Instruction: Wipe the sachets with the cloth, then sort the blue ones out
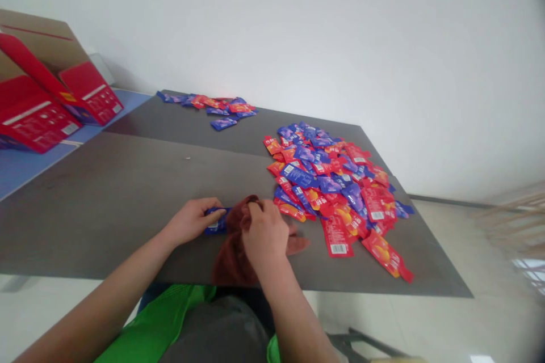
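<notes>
Flat blue foil packet [216,224] pinched in left hand [191,221] grip, long axis pretty much left-right; right end covered by brown fabric cloth [234,255], bunched in right hand [267,233].

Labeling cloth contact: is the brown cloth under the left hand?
No, the brown cloth is bunched under the right hand, while the left hand holds a blue packet.

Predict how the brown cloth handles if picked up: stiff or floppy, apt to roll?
Brown cloth: probably floppy, since it bunches in loose folds under the right hand. Rolling looks unlikely, given its slack, irregular shape. Pushed, it might drag the blue packet it overlaps.
</notes>
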Tool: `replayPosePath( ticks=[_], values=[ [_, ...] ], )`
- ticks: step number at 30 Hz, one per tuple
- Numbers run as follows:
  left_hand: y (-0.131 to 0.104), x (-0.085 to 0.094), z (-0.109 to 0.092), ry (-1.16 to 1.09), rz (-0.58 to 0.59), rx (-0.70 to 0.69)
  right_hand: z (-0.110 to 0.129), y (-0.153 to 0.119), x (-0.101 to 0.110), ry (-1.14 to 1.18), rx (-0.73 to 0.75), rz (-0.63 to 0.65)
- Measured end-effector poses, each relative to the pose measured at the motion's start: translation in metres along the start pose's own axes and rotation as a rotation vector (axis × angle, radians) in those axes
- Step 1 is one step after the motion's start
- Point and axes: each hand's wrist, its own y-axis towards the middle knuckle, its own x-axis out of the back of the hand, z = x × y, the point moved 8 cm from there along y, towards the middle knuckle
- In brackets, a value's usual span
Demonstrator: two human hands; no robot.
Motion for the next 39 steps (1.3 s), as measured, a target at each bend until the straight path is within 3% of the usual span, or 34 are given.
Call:
replayPosePath(
  ticks=[2,4,7,9,11,14,16,18,21,24,26,29,31,33,36,39],
  values=[
    [0.0,0.0,0.002,-0.033,0.008,0.019,0.032,-0.006,-0.004,0.057,0.14,0.011],
    [0.001,0.0,0.003,-0.026,0.004,0.026,0.042,-0.007,-0.016,0.067,0.17,0.063],
    [0.002,0.001,0.0,0.03,-0.014,-0.002,0.005,0.002,-0.027,0.006,-0.011,0.1],
    [0.001,0.001,-0.001,0.05,-0.019,-0.014,-0.026,0.008,-0.023,-0.047,-0.119,0.084],
    [0.001,0.001,-0.001,0.051,-0.018,-0.011,-0.04,0.01,-0.013,-0.07,-0.15,0.046],
    [0.001,0.002,-0.001,0.031,-0.011,-0.001,-0.016,0.004,-0.003,-0.016,-0.015,-0.004],
    [0.002,0.002,0.001,0.014,-0.008,0.009,0.014,-0.002,-0.008,0.035,0.128,0.017],
    [0.003,0.002,0.001,0.009,-0.007,0.009,0.024,-0.002,-0.019,0.052,0.156,0.065],
    [0.003,0.001,0.0,0.028,-0.014,0.002,-0.006,0.009,-0.026,-0.008,-0.028,0.089],
    [0.002,0.002,-0.001,0.044,-0.025,-0.002,-0.031,0.016,-0.018,-0.071,-0.133,0.064],
    [0.001,0.002,-0.002,0.033,-0.022,-0.008,-0.018,0.012,-0.01,-0.046,-0.06,0.033],
    [0.001,0.003,-0.001,-0.019,-0.007,0.01,0.027,-0.002,-0.01,0.049,0.154,0.02],
    [0.001,0.003,0.001,-0.014,-0.009,0.021,0.038,-0.007,-0.018,0.076,0.167,0.046],
    [0.002,0.003,0.001,0.02,-0.016,0.013,0.02,-0.004,-0.025,0.05,0.05,0.067],
    [0.002,0.002,0.001,0.037,-0.022,-0.007,-0.026,0.006,-0.022,-0.029,-0.131,0.06],
    [0.001,0.001,-0.001,0.03,-0.015,-0.018,-0.033,0.009,-0.008,-0.044,-0.114,0.025]
  ],
)
